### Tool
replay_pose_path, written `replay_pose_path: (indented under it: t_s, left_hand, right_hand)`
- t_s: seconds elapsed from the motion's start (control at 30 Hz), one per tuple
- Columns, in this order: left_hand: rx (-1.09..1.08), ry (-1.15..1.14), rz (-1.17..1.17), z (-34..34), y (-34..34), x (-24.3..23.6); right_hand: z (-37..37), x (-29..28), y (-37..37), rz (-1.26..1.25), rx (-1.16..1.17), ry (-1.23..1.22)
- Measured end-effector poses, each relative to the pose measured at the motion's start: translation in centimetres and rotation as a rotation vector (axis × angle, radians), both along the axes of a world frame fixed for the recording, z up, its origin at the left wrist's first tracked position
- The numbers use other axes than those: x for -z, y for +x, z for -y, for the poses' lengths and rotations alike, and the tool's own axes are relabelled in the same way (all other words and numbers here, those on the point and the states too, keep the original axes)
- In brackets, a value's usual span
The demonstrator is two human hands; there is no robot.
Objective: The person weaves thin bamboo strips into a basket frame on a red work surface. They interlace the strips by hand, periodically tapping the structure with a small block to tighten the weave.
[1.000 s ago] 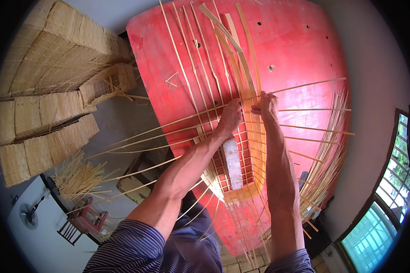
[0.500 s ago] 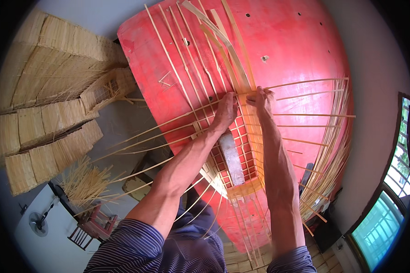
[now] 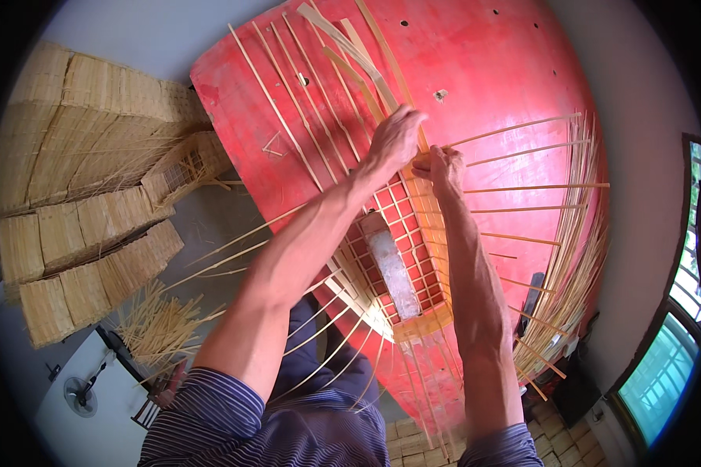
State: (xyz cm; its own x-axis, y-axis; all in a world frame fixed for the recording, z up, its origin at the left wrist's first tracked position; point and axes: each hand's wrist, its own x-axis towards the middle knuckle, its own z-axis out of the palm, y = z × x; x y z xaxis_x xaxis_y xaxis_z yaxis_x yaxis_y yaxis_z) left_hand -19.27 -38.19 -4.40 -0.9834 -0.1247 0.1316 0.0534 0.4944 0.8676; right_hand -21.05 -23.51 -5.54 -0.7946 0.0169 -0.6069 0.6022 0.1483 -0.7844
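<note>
A half-woven bamboo basket, with an open-grid base and wide pale bands for sides, rests on the red board. Beyond its far right corner, my left hand is closed on a wide bamboo strip that runs up the board; its fingertips are partly hidden. Just right of it and lower, my right hand pinches the band at that corner. A grey, flat metal-like bar lies inside the basket across the grid. Thin bamboo splints stick out from the basket's sides.
The red board has several holes. Loose splints are piled along its right edge, near a dark tool. Stacked woven panels stand at left, above a splint bundle. A fan shows lower left, a window right.
My left hand has moved up and right, from the grid's far edge to the wide strip beyond the corner. My right hand stays at the corner. The view has shifted slightly.
</note>
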Motion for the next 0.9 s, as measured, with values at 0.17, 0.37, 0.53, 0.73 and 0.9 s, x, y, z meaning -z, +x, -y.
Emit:
replay_pose_path:
  t_s: [0.17,0.37,0.53,0.73,0.9]
  left_hand:
    - [0.391,-0.653,0.218,1.0,-4.3,-1.0]
    - [0.457,-0.900,0.052,1.0,-3.9,-1.7]
    - [0.456,-0.970,0.099,0.0,-1.0,-3.9]
    - [0.259,-0.646,0.182,1.2,-0.3,-2.8]
    - [0.279,-0.744,0.084,1.8,-0.2,-0.8]
  right_hand:
    - [1.3,-2.0,0.5,0.067,0.029,0.017]
    - [0.1,0.2,-0.1,0.063,-0.063,0.150]
    - [0.3,0.1,0.8,-0.055,-0.054,0.147]
    - [1.1,-1.9,1.4,-0.104,-0.046,0.186]
    - [1.4,-1.8,1.3,-0.062,-0.063,0.224]
